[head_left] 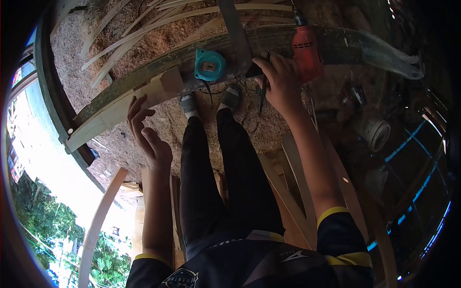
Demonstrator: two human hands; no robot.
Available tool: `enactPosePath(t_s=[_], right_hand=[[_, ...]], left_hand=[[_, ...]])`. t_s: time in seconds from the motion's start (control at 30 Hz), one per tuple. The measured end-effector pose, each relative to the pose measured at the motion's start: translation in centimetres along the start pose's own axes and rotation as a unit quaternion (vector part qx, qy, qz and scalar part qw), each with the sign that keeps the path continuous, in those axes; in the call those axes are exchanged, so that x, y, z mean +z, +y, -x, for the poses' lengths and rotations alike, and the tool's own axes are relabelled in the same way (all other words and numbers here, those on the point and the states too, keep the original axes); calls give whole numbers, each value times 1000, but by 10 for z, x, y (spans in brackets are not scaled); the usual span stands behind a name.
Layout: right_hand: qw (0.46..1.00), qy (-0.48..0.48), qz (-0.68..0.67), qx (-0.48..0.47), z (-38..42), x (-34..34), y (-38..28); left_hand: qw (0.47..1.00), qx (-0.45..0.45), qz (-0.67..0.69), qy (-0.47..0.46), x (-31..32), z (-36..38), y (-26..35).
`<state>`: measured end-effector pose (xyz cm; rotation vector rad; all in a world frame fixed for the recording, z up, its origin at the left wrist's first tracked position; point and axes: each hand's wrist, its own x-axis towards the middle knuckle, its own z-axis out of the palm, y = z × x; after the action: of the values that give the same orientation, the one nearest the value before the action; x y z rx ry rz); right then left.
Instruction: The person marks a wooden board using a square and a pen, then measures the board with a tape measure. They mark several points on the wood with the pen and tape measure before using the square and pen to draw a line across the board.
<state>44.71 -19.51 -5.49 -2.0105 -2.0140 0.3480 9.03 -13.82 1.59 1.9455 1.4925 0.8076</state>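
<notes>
Pinching slim, dark, stick-like tool (262,98) at its fingertips, right hand (280,79) reached forward beside red-bodied drill (307,54); left hand (148,133), fingers loosely spread, hung near pale wooden board (113,108).

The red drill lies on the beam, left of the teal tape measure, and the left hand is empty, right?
Not quite. The head view shows the red drill on the beam, right of the teal tape measure, not left of it. The rest stands: the left hand is empty.
</notes>
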Motion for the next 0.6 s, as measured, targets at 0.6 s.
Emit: enactPosePath(t_s=[0.6], right_hand=[[964,90,-249,-24,-59,21,-84]], left_hand=[[997,-57,33,48,-22,47,13]])
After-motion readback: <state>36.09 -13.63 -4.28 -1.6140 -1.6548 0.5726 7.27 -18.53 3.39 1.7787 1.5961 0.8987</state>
